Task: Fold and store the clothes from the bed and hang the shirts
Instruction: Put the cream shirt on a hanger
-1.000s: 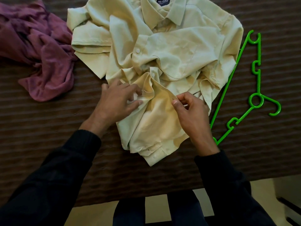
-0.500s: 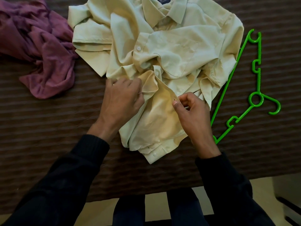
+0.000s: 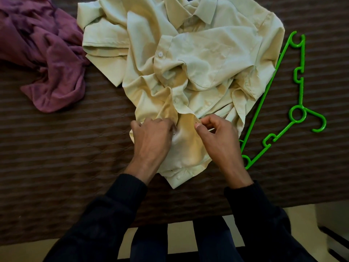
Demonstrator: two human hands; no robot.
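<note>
A crumpled pale yellow button-up shirt [image 3: 198, 59] lies on the brown striped bed cover [image 3: 66, 157], collar at the top. My left hand [image 3: 153, 137] grips the shirt's front edge near its lower end. My right hand [image 3: 217, 137] pinches the opposite front edge between thumb and fingers. Both hands are close together over the lower part of the shirt. A green plastic hanger [image 3: 296, 114] lies on the bed to the right, its long bar partly under the shirt.
A crumpled purple garment [image 3: 47, 59] lies at the upper left of the bed. The bed's near edge runs across the bottom, with pale floor [image 3: 179, 239] and my legs below it. A dark object sits at the bottom right corner.
My left hand has moved right along the shirt front and closed on the fabric, ending next to my right hand. The right hand keeps its pinch.
</note>
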